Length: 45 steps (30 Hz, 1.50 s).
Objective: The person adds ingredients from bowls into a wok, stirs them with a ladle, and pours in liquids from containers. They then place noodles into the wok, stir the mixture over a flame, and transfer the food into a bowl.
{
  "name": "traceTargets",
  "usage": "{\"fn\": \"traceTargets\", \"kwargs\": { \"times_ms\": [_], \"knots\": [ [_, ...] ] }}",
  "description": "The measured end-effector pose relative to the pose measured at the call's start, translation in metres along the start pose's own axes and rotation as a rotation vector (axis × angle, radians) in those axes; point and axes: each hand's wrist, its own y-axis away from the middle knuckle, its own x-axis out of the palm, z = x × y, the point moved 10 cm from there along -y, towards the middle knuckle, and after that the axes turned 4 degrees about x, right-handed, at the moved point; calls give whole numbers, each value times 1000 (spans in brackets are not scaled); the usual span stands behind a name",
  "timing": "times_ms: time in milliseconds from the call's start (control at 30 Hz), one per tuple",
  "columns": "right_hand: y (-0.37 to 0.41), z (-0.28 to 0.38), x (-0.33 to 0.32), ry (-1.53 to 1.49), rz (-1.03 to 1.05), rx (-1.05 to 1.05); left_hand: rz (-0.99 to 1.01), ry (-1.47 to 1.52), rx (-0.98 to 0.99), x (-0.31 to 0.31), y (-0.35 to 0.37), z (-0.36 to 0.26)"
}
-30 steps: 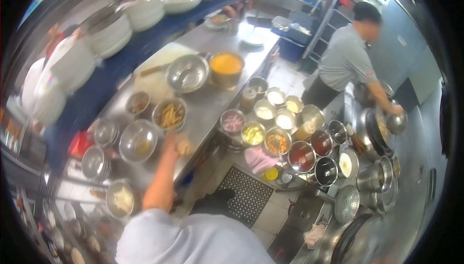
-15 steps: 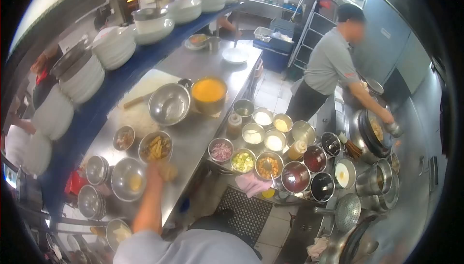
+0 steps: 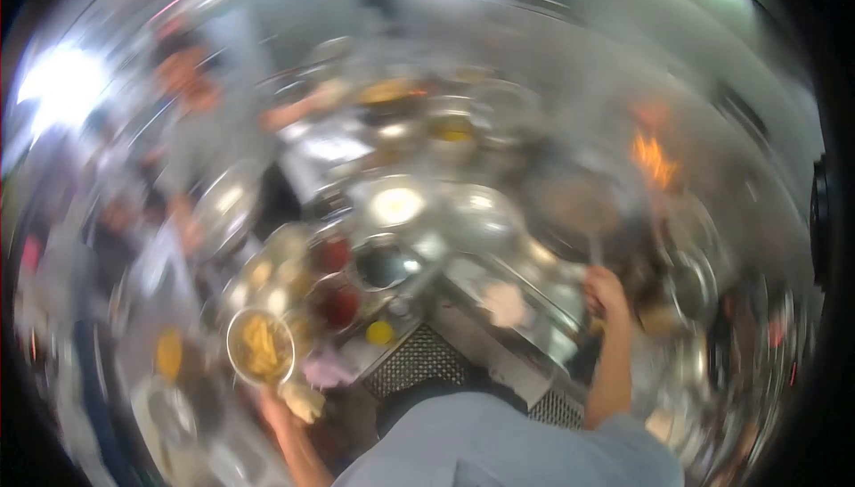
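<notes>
My left hand (image 3: 278, 411), at the lower left, grips a round metal bowl (image 3: 233, 349) at its near edge. Yellow-brown pieces (image 3: 260, 344) lie in that bowl. A pale, cloth-like bundle (image 3: 303, 403) is beside the same hand. On the right, my right hand (image 3: 605, 291) is closed round a handle (image 3: 595, 251) that runs up to a dark wok (image 3: 552, 220). Motion blur hides what the wok contains and the exact fingers of both hands.
Flames (image 3: 655, 159) rise behind the wok on the right. Bowls with red sauce (image 3: 338, 307) and dark liquid (image 3: 381, 261) stand left of centre. A co-worker holds a large metal pan (image 3: 228, 206) at the left. A pink cloth (image 3: 328, 368) hangs at the counter edge.
The view has swung right, from the prep counter toward the stove. My left hand has lifted the bowl of yellow-brown pieces off the counter. My right hand has come into view on the handle.
</notes>
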Motion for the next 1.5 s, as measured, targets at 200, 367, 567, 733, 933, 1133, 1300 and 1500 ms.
{"fn": "traceTargets", "kwargs": {
  "times_ms": [200,367,567,733,933,1133,1300,1500],
  "knots": [
    [58,-16,-52,195,-21,50,540,-289,4,197,7,66],
    [5,1,-28,178,-154,-17,967,-415,26,400,43,139],
    [46,-26,-18,86,-124,-95,1286,-576,402,596,89,237],
    [98,-54,-14,129,-384,110,1260,-1024,1340,672,187,235],
    [106,-79,10,-6,-403,102,1421,-1031,1511,724,235,261],
    [103,-94,21,166,-520,-13,1378,-936,1568,753,268,223],
    [87,-97,33,384,-566,-161,1479,-1115,1975,699,296,249],
    [42,-91,18,419,-517,-226,1181,-899,1331,698,227,195]
  ]
}}
